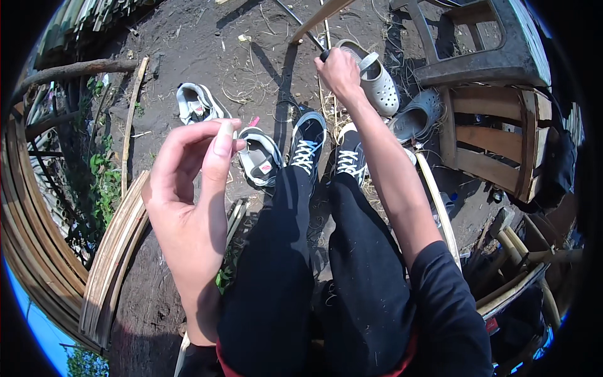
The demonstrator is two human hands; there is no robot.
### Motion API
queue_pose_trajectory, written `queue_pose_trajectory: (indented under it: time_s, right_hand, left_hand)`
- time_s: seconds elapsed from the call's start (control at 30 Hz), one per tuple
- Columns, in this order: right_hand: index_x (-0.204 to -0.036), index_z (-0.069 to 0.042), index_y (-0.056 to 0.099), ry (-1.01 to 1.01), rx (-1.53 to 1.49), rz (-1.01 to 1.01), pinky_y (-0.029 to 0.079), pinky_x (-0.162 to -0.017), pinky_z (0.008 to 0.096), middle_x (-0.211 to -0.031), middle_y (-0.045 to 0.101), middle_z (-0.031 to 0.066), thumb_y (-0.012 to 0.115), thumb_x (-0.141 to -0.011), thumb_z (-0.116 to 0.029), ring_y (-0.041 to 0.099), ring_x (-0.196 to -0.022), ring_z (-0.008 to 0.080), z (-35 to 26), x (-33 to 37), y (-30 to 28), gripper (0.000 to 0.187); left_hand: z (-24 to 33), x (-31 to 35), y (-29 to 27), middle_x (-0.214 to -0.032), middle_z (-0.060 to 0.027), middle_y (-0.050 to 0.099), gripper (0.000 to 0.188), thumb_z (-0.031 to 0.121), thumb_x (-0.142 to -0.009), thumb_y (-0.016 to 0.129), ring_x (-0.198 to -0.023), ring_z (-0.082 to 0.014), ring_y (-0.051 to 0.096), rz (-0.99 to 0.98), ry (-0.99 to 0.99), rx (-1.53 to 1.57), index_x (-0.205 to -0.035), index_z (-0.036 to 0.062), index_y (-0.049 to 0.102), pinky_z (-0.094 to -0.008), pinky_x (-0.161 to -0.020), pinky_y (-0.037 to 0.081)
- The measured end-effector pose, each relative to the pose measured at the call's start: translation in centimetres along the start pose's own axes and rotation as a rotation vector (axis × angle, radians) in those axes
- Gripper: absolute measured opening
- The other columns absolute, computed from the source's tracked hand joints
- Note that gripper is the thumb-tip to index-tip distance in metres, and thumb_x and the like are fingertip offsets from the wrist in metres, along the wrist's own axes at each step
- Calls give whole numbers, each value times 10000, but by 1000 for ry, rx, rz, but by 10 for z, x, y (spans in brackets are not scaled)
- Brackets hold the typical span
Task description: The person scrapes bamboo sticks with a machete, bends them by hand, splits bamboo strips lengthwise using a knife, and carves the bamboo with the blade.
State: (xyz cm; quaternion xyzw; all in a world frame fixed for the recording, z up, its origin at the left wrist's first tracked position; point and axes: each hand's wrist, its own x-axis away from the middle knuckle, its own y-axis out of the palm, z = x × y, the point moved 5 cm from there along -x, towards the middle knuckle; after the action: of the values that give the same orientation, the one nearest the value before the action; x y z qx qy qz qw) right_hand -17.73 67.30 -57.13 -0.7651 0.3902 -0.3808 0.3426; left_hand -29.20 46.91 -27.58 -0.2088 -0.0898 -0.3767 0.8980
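Observation:
My right hand (342, 75) reaches out over the ground just beyond my feet. Its fingers close round the black handle (325, 55) of a long, thin, dark tool, whose shaft runs up past the top edge; its tip is out of sight. Close to the camera, my left hand (188, 188) is raised with curled fingers, thumb against fingertip in a pinch. Whatever sits in that pinch, if anything, is too small to make out. Beside the tool, a wooden strip (320, 22) slants up to the right.
Two grey clogs (382, 94) lie right of my feet, near a grey plastic stool (512, 66) and a wooden crate (490, 141). Two pale sneakers (260, 160) lie to the left. Bundled split bamboo strips (116, 257) bend along the left, beside a dark log (144, 301).

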Motion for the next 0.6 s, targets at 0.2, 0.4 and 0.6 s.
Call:
queue_pose_trajectory:
  time_s: [0.2,0.4,0.6]
  right_hand:
    - [-986,41,683,-46,65,-56,547,-852,489,-952,700,256,711,-887,-367,685,-960,422,-20,-5,-4,421]
    - [-944,51,705,4,-20,-39,559,-825,487,-953,710,263,712,-890,-320,699,-941,415,-29,1,5,375]
    - [-960,51,727,-38,34,-83,575,-813,461,-936,725,235,731,-879,-320,716,-928,383,-41,-18,-7,380]
  left_hand:
    - [77,-99,42,-1231,-255,626,529,326,-1039,508,-1158,-299,633,-18,831,-54,-1273,-148,518,-399,-1029,490]
    - [100,-138,46,-1235,-260,621,538,332,-1040,495,-1162,-306,630,119,771,-122,-1275,-152,513,-403,-1033,488]
    - [101,-141,47,-1239,-265,617,547,338,-1042,483,-1166,-312,626,168,726,-137,-1276,-156,508,-406,-1037,486]
